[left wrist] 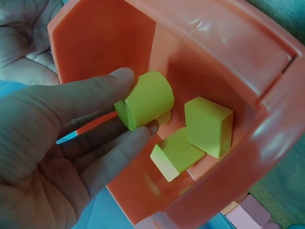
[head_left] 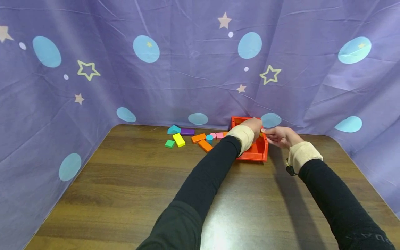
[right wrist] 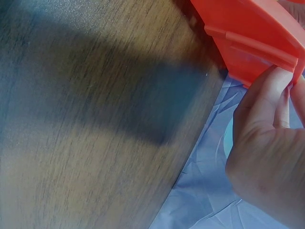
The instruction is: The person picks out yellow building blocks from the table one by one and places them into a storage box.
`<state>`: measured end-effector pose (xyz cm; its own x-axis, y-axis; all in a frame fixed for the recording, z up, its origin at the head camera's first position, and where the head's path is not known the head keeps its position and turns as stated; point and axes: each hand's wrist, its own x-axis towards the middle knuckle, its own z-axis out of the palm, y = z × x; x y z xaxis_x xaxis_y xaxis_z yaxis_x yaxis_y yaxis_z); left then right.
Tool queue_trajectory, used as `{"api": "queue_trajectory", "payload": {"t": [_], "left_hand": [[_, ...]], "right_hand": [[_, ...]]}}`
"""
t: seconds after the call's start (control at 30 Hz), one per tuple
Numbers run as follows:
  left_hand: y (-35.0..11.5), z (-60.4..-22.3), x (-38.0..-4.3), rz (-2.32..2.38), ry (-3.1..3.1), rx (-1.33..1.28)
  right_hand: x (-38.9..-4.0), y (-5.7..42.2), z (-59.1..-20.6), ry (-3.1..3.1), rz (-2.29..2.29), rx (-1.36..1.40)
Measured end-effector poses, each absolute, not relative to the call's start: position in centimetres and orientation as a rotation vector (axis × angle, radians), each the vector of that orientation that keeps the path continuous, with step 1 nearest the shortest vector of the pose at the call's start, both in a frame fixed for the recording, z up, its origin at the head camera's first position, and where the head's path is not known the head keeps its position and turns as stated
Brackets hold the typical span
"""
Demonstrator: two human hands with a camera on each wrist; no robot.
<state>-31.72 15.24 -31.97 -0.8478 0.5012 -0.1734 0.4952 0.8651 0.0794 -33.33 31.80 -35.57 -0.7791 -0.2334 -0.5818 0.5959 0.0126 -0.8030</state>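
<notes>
My left hand [head_left: 256,125] reaches over the red tray [head_left: 251,159]. In the left wrist view it pinches a yellow cylinder block [left wrist: 151,99] between thumb and fingers. Below the cylinder, yellow rectangular blocks [left wrist: 209,126] lie inside the tray, with part of another yellow piece hidden behind the cylinder. At the tray's right side is my right hand [head_left: 282,136]. In the right wrist view its thumb and fingers [right wrist: 267,98] grip the tray's red wall [right wrist: 262,31] near a corner.
Left of the tray lie loose blocks: orange [head_left: 205,146], purple [head_left: 187,132], yellow [head_left: 179,140], green [head_left: 170,143], a teal triangle [head_left: 174,129], a blue cylinder [head_left: 209,138] and pink pieces [head_left: 220,135]. A purple patterned cloth [head_left: 175,86] hangs behind the wooden table [head_left: 140,187].
</notes>
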Motion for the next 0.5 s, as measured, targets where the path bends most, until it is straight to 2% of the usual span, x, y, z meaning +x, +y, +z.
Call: {"api": "queue_trajectory", "payload": {"t": [0.27,0.5], "left_hand": [[15.3,-31.8,-31.3,0.066,2.834,0.714],[15.9,-33.0,-32.6,0.044,2.841,0.755]], "right_hand": [[-33.2,31.7,-35.5,1.679,-1.842,0.368],[-33.2,31.7,-35.5,1.668,-1.853,0.361]]}}
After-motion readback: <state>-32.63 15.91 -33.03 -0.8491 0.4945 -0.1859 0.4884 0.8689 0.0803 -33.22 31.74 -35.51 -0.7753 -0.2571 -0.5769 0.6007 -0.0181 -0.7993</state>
